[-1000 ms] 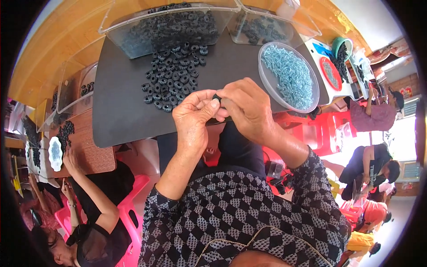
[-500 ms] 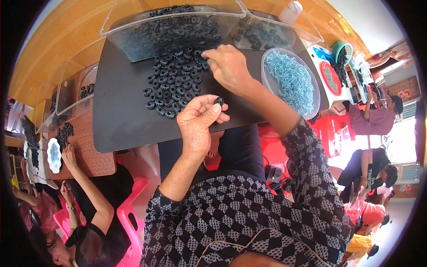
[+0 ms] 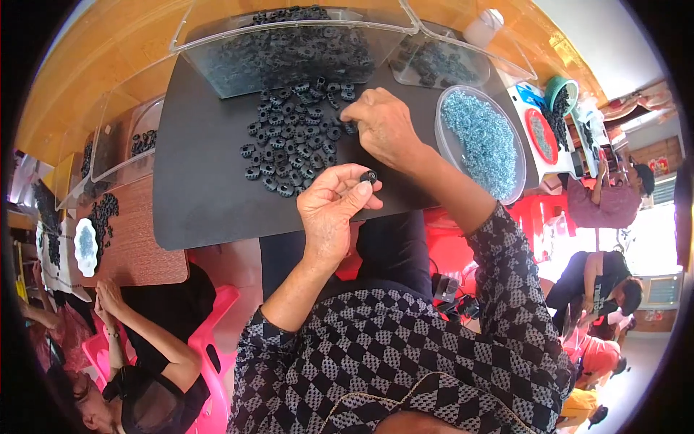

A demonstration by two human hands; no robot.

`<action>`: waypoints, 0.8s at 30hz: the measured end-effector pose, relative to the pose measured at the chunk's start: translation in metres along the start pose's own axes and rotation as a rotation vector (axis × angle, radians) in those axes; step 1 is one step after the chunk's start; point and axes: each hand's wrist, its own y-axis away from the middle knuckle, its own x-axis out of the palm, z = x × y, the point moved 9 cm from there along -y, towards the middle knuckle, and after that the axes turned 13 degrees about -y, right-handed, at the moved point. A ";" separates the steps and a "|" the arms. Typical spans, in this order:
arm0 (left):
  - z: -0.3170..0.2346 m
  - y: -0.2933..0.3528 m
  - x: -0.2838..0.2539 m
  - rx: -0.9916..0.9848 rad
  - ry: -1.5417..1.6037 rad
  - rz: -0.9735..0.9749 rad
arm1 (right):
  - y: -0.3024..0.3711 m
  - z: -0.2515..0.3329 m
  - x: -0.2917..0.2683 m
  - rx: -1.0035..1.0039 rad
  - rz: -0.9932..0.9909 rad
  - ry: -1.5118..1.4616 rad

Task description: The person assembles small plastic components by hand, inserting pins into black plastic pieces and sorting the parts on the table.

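Note:
Between the thumb and fingers of my left hand [image 3: 329, 210] is a small black plastic part [image 3: 371, 176], held up over the near edge of the dark table. My right hand [image 3: 384, 132] is at the right side of a pile of similar black parts [image 3: 293, 141]. Its fingers are bent and pressed together, with the tips beside a black piece [image 3: 350, 127] low at the tabletop. Whether that piece is gripped or only touched, I cannot tell. To the right of my right hand stands a round clear tub [image 3: 442, 137] of small pale-blue clear pieces [image 3: 481, 141].
A large clear bin [image 3: 217, 61] full of black parts stands behind the pile, with a smaller clear bin [image 3: 477, 61] beside it. At the left, a co-worker's hands [image 3: 108, 298] are near a brown table [image 3: 148, 249]. Red stools [image 3: 531, 217] stand at the right.
My right hand has drawn slightly toward me along the pile's right side. The left hand still holds its part. The co-worker's hand has pulled back from the black pieces. The whole view has shifted slightly.

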 end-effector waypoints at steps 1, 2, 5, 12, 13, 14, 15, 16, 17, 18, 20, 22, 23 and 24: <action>0.001 -0.001 0.002 -0.001 0.018 0.027 | -0.002 -0.006 -0.002 0.040 -0.008 0.011; -0.001 0.000 0.003 0.004 0.024 0.032 | -0.002 -0.011 -0.004 0.083 -0.016 0.022; -0.002 0.000 0.003 0.010 0.017 0.020 | -0.013 -0.020 0.000 0.149 -0.035 -0.009; -0.001 -0.001 0.002 0.010 0.031 0.026 | -0.029 -0.027 0.024 0.223 0.102 0.158; -0.001 -0.002 0.002 0.013 0.035 0.027 | -0.029 -0.027 0.025 0.222 0.102 0.158; -0.001 -0.002 0.002 0.016 0.038 0.026 | -0.029 -0.028 0.025 0.226 0.104 0.159; -0.001 -0.001 0.002 0.017 0.039 0.024 | -0.029 -0.029 0.024 0.231 0.107 0.159; -0.001 -0.001 0.002 0.011 0.040 0.024 | -0.028 -0.029 0.024 0.229 0.109 0.159; 0.000 -0.001 0.002 0.005 0.041 0.027 | -0.027 -0.027 0.020 0.219 0.097 0.130; 0.000 -0.001 0.003 0.005 0.044 0.029 | -0.026 -0.024 0.016 0.209 0.086 0.101; 0.000 -0.001 0.002 0.015 0.036 0.028 | -0.020 -0.021 0.004 0.266 0.094 0.016; -0.001 -0.001 0.001 0.015 0.026 0.008 | -0.011 -0.020 -0.005 0.326 0.103 -0.072; -0.002 0.000 0.000 0.017 0.014 -0.012 | -0.006 -0.020 -0.009 0.359 0.088 -0.244; -0.001 -0.001 -0.001 0.009 0.007 -0.008 | -0.001 -0.018 -0.013 0.391 0.071 -0.416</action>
